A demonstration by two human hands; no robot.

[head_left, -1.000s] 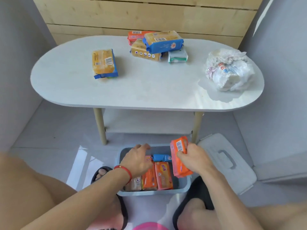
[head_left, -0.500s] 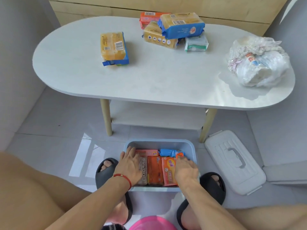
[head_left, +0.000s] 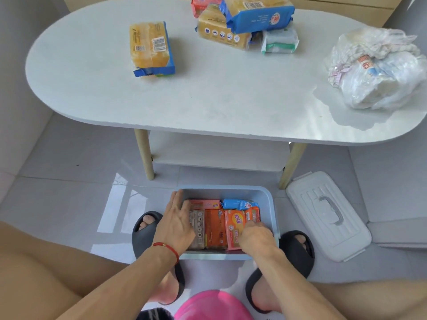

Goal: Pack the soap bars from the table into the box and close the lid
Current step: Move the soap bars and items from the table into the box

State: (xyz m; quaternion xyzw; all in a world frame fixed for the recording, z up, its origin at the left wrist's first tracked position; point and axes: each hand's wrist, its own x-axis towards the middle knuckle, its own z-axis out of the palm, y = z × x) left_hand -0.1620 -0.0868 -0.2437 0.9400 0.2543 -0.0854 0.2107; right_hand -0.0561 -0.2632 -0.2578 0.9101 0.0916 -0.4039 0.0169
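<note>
A light blue box (head_left: 265, 197) stands on the floor between my feet, holding several orange soap bars (head_left: 216, 228) and a blue one (head_left: 238, 203). My left hand (head_left: 178, 224) lies flat on the bars at the box's left side, fingers apart. My right hand (head_left: 256, 237) curls over an orange soap bar (head_left: 253, 214) standing on edge against the box's right wall. On the white table (head_left: 219, 95), a yellow-and-blue soap pack (head_left: 151, 49) lies alone at the left. A pile of soap packs (head_left: 245, 21) with a white-green bar (head_left: 279, 41) sits at the back. The white lid (head_left: 323, 218) lies on the floor, right of the box.
A crumpled plastic bag (head_left: 379, 70) rests on the table's right end. The table's wooden legs (head_left: 144, 155) and lower shelf (head_left: 217, 150) stand just behind the box. My feet in black slippers (head_left: 298, 250) flank the box. A pink object (head_left: 212, 306) is below me.
My right hand has lowered the orange bar from above the box into its right side. My left hand moved onto the packed bars. The camera has leaned forward and down.
</note>
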